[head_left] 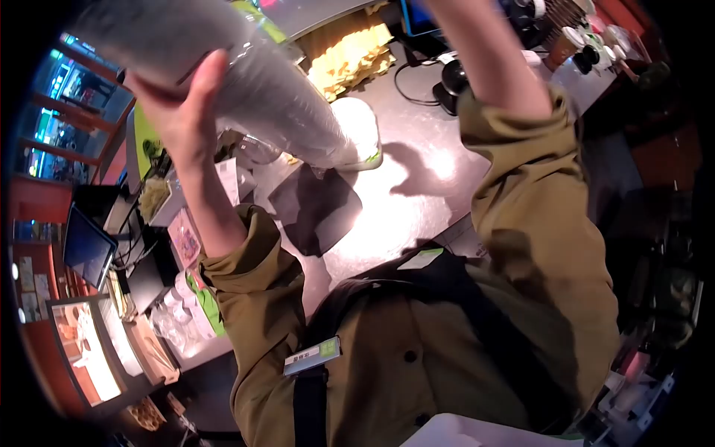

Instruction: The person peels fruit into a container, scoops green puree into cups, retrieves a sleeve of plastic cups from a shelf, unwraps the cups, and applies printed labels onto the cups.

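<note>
And here's the long plastic-wrapped stack (279,104), slanting above the metal counter (406,205), its lower end just beside a white object (362,123)! The left hand (177,108) holds it, thumb against the wrap, other fingers mostly hidden. Crumpled yellow material (346,56) sits beyond. Right forearm (495,63) reaches up, blurred; the right hand is out of frame, so its fingers I cannot tell.

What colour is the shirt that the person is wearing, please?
The shirt is a plain olive-brown, which shows best in the head view.
</note>
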The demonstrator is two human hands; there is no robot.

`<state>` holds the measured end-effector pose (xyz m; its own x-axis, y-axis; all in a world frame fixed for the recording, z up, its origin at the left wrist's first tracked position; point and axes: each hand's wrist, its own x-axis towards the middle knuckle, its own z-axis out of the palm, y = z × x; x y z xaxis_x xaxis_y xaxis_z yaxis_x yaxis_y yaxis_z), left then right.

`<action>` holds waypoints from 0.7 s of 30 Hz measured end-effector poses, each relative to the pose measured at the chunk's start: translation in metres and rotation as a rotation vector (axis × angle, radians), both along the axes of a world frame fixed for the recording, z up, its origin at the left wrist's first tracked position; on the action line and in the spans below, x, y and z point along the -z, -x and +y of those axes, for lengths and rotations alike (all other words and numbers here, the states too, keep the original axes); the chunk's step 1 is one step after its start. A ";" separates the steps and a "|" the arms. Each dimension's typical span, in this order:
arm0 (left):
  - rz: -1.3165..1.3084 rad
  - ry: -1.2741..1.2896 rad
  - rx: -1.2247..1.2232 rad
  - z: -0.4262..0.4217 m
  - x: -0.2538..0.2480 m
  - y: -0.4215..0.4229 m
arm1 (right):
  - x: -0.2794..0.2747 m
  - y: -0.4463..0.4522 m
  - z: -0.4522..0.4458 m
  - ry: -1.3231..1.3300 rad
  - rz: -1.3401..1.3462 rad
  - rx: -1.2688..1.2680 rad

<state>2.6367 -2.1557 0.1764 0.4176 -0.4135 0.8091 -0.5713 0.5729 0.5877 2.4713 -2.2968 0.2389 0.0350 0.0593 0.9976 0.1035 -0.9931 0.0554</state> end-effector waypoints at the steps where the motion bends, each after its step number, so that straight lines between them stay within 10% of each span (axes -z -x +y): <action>1: 0.021 0.059 0.004 0.015 0.005 -0.007 | 0.041 0.004 -0.001 -0.021 0.062 0.025; 5: 0.200 0.030 -0.109 0.120 0.041 -0.046 | 0.297 0.025 0.040 -0.325 1.182 0.296; 9: 0.214 -0.056 -0.326 0.214 0.053 -0.037 | 0.339 0.027 0.020 -0.156 1.276 0.461; 13: 0.139 -0.205 -0.528 0.259 0.085 -0.035 | 0.284 -0.006 0.016 -0.255 1.021 0.104; 17: 0.190 -0.418 -0.321 0.236 0.097 -0.026 | 0.079 -0.081 0.130 -0.182 0.656 -0.541; 21: -0.156 -0.344 -0.202 0.239 0.091 -0.039 | -0.034 -0.100 0.214 -0.168 1.029 -0.618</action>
